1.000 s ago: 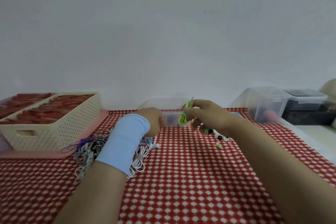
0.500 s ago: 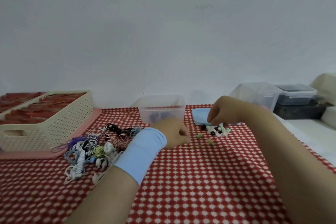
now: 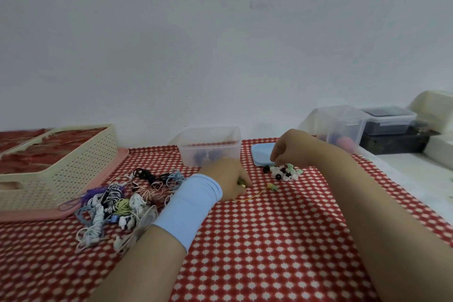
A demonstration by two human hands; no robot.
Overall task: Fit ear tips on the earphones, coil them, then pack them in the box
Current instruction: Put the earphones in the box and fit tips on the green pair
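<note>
I am resting my left hand (image 3: 229,180) on the checked red cloth of the desk (image 3: 269,240), its grip curled around a thin yellow-green earphone (image 3: 270,187) whose cord is trailing right. My right hand (image 3: 291,148) is dipping pinched fingers into the small rubbery ear tips (image 3: 284,171); I cannot tell whether it is holding 1. The clear plastic box (image 3: 210,148) is standing just behind my left hand.

free: near checkered cloth (image 3: 269,252) | blocked: earphone tangle (image 3: 117,201) left, clear box (image 3: 210,147) behind, ear tips (image 3: 284,171) right
</note>
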